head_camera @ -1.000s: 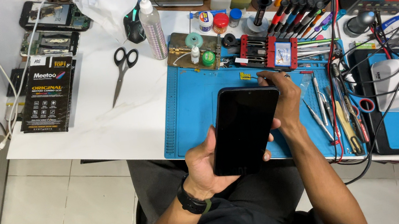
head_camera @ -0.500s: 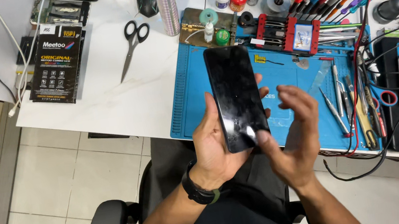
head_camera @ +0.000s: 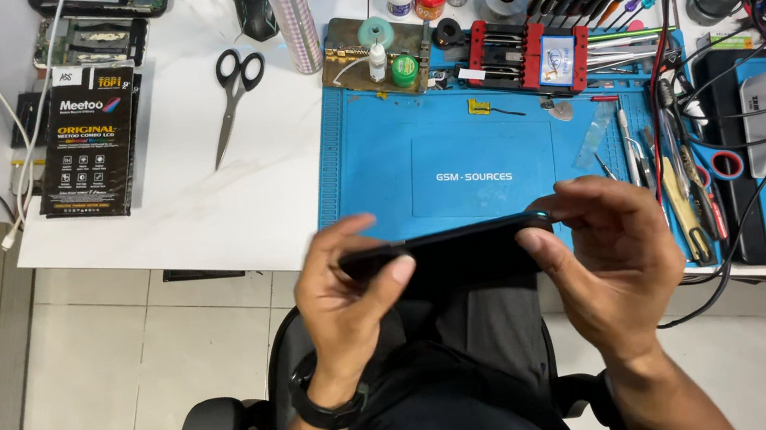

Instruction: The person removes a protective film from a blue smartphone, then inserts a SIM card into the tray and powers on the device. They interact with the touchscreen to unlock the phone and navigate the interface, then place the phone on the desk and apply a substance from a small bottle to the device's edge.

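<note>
Both hands grip a black smartphone (head_camera: 449, 248) edge-on above the blue mat (head_camera: 376, 170): left hand (head_camera: 350, 296) at nine o'clock, right hand (head_camera: 612, 257) at three, apparently inspecting its edge.

White workbench top (head_camera: 191, 213) carries it all, with a blue silicone repair mat (head_camera: 454, 149) spread across its right half. Black-handled scissors (head_camera: 229, 101) lie on the bare white, beside a clear plastic squeeze bottle (head_camera: 290, 11). A flat black printed box (head_camera: 87, 140) sits at the left edge. A red screwdriver rack (head_camera: 528, 50) lines the mat's top.
</note>
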